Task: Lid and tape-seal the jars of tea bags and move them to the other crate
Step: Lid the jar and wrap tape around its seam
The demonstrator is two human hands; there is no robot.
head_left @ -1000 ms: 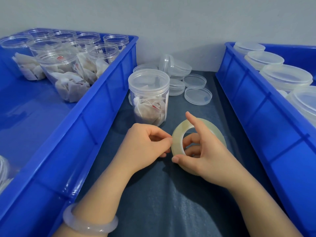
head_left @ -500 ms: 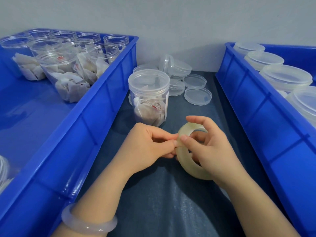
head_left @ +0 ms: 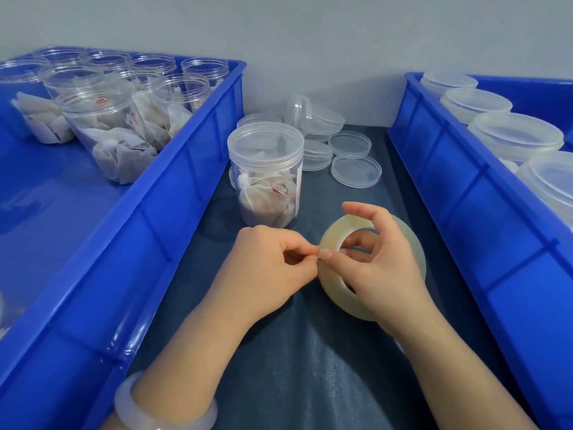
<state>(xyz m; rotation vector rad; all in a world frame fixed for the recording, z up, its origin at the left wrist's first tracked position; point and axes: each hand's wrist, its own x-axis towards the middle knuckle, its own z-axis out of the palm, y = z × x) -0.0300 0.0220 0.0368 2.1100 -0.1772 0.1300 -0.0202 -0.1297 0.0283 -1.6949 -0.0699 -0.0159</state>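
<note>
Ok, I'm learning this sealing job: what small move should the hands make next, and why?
Probably the left hand should pull the tape end away from the tape roll to free a strip. Its thumb and finger pinch at the roll's rim, the right hand grips the roll through its core, and the jar just beyond them already wears its lid.

Crates: two, both blue, the left crate [head_left: 186,169] and the right crate [head_left: 465,187].
Open jars [head_left: 102,125] of tea bags: about nine in the left crate; they overlap, so the count is not firm.
Lidded jar [head_left: 266,181] on the counter [head_left: 294,352]: one.
Capped jars [head_left: 514,135] in the right crate: four in view.
Loose lids [head_left: 355,170]: at least six, some stacked.
Tape roll [head_left: 409,240]: one.
Hands: two, left hand [head_left: 266,268] and right hand [head_left: 381,268].
Bracelet [head_left: 161,414]: one.
</note>
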